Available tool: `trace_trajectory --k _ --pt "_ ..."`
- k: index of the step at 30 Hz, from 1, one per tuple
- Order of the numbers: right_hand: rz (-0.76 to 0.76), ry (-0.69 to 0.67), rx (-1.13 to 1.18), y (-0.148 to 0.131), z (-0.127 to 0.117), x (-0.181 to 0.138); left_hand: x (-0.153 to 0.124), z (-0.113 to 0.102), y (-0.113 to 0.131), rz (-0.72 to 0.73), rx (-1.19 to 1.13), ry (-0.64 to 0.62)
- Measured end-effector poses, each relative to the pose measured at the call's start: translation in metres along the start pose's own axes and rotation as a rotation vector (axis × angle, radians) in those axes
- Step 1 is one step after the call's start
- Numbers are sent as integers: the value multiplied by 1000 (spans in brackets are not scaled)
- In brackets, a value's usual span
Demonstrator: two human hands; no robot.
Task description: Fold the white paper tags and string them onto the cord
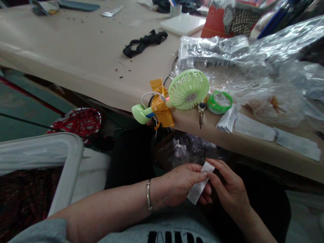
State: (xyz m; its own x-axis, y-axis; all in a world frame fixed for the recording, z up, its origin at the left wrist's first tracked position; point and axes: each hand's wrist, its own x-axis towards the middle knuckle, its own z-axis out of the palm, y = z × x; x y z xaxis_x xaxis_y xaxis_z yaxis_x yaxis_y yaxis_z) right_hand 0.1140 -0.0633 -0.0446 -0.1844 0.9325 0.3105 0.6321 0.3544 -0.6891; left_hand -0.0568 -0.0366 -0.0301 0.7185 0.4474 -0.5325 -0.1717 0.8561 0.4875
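Note:
My left hand [181,184] and my right hand [229,189] meet low in front of my lap, below the table edge. Both pinch one small white printed label [198,189], the left from the side, the right at its upper end. A silver bracelet [148,195] circles my left wrist. Just behind the hands sits a clear bag of small grey pieces [182,150]. Above it, on the table edge, lies a green hand fan [188,89] wrapped with orange tape.
The beige table [83,50] carries a green tape roll [219,102], a soldering-iron tip [201,114], stacked white labels [253,126], crumpled plastic bags [253,67], a black fabric strip [144,42]. A white bin rim [68,162] and red wire basket [81,121] stand left.

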Motion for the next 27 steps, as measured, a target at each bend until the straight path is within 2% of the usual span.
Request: trace_trajectory --k 8,11,15,18,23,27 --pt "70 1 67 -1 4 -5 -1 1 0 -6 -17 15" --pt "241 32 201 -1 6 -6 -1 1 1 24 -19 33" --pt "536 6 563 2 11 0 -3 3 4 110 26 83" --pt "656 -24 759 5 16 9 -5 4 9 164 73 120" --pt "641 21 819 3 23 27 -5 2 17 257 190 191" --pt "627 45 832 -2 32 44 -1 -8 25 323 365 269"
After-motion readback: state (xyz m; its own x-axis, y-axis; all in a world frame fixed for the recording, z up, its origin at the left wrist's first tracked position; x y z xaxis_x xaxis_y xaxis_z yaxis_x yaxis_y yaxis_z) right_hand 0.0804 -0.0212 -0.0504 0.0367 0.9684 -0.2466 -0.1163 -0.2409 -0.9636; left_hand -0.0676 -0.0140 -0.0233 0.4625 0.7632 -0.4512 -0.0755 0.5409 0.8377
